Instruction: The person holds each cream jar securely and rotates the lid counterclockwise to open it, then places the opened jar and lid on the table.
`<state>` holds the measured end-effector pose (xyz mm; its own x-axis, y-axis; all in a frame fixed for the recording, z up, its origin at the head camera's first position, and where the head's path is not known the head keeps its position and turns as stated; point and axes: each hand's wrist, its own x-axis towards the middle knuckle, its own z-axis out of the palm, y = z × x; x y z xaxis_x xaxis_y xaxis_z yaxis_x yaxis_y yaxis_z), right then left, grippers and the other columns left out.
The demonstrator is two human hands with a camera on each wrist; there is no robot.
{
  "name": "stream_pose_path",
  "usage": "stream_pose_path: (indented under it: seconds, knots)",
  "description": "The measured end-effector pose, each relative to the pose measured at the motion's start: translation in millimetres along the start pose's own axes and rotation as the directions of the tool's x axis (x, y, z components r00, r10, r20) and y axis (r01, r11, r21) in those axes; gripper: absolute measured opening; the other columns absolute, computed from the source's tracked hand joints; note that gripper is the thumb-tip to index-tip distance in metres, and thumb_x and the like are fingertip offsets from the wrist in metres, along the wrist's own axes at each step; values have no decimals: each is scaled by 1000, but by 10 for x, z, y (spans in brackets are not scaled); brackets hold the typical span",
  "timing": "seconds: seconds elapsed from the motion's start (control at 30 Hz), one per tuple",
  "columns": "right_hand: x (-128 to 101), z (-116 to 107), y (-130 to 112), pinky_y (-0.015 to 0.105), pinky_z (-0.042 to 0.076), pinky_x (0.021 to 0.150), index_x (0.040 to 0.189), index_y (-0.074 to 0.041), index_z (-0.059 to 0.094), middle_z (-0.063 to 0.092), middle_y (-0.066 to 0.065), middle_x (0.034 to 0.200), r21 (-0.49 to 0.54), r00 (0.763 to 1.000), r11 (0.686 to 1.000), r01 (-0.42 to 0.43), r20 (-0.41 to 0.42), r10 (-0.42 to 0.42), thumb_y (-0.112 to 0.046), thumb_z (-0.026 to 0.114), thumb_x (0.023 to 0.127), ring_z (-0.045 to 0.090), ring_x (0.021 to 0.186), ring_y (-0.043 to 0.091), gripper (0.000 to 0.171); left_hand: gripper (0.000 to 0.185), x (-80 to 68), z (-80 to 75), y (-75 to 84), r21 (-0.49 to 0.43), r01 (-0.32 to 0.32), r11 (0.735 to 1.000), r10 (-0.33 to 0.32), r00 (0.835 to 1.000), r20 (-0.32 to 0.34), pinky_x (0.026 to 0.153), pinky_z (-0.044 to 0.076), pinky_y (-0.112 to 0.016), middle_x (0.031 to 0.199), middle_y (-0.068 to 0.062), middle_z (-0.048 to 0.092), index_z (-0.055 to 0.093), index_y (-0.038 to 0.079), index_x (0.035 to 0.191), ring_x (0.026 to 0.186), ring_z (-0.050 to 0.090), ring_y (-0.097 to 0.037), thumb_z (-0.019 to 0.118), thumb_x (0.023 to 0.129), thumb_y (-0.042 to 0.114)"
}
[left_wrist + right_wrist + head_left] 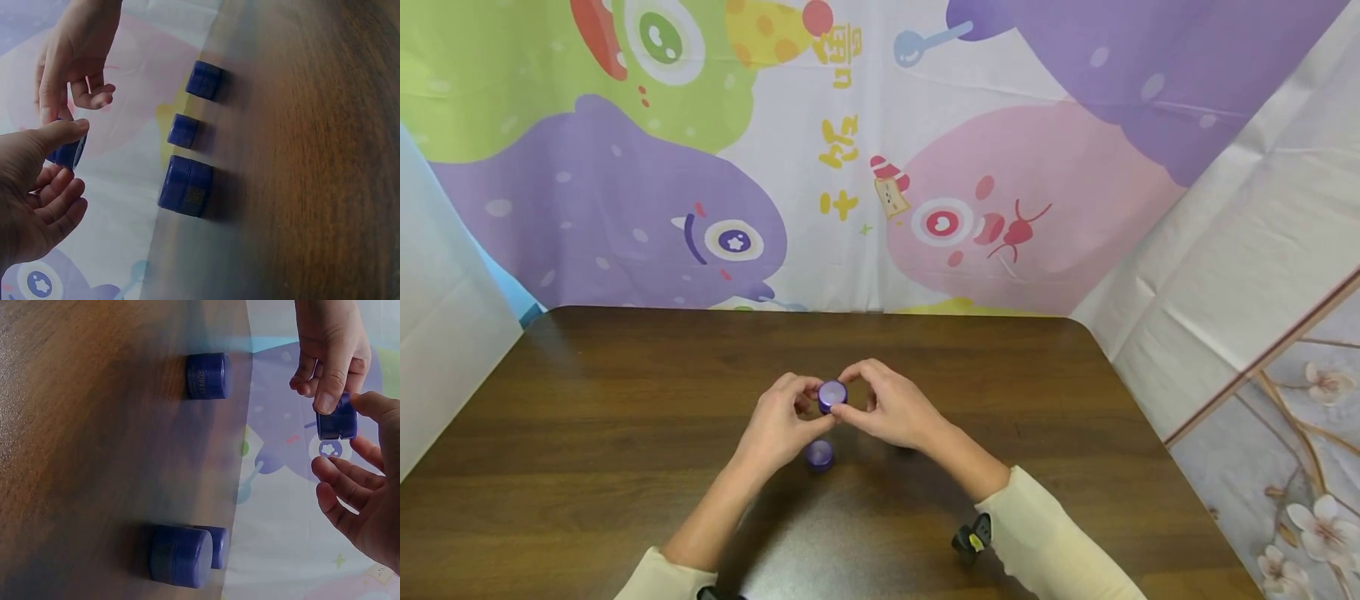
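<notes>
Both hands pinch a small round purple jar [832, 396] with a paler lid, raised over the table. The left hand [781, 421] has thumb and forefinger at its left side. From the other side the right hand [891, 407] grips it with thumb and forefinger, its other fingers loosely bent, as the right wrist view shows. On the table near the left hand sits a second purple jar [819, 455]. In the left wrist view, a large jar [185, 186], a small jar [184, 130] and another jar [204, 80] stand in a row; the head view mostly hides two of these.
The dark brown wooden table [625, 400] has rounded far corners. Behind it hangs a cloth [865, 275] printed with cartoon monsters. A white panel [452, 275] closes the left side, and a floral panel [1300, 467] stands at the right. A black strap device [972, 540] sits at the right cuff.
</notes>
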<state>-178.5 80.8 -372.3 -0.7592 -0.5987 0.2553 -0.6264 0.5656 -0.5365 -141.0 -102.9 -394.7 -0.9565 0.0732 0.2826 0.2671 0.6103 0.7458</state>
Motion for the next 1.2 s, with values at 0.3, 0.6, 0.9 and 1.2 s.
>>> stream_pose_path:
  seconds: [0.3, 0.6, 0.9, 1.2]
  knots:
    - [-5, -12, 8, 17, 43, 54, 116, -14, 58, 60, 4, 105, -4, 999, 1000, 24, 25, -24, -31, 67, 86, 49, 61, 5, 36, 38, -10, 14, -13, -6, -6, 1000, 6, 1000, 0, 69, 49, -26, 90, -5, 59, 65, 3, 101, 78, 58, -16, 81, 70, 17]
    - [-21, -10, 7, 18, 43, 52, 114, -13, 56, 59, 4, 107, 23, 1000, 1000, -10, 3, 10, -35, 68, 85, 50, 59, 7, 38, 39, -10, 16, -5, -21, 8, 1000, -8, 1000, 1, 70, 49, -27, 91, -4, 59, 65, 4, 101, 78, 58, -16, 82, 70, 20]
    - [-16, -20, 14, 17, 43, 52, 114, -13, 59, 59, 1, 103, 44, 1000, 999, 20, 19, -21, -27, 68, 85, 47, 58, 4, 34, 38, -22, 12, -3, -12, 8, 1000, -7, 1000, 23, 72, 49, -27, 92, -5, 59, 65, 4, 102, 80, 58, -17, 81, 71, 20]
    - [-25, -24, 10, 17, 44, 52, 117, -13, 58, 59, 1, 109, 37, 1000, 999, -4, 9, 4, -32, 69, 84, 48, 57, 5, 40, 39, -15, 15, -2, -14, 5, 1000, -4, 1000, 11, 71, 49, -26, 91, -4, 59, 65, 4, 102, 79, 57, -16, 82, 70, 20]
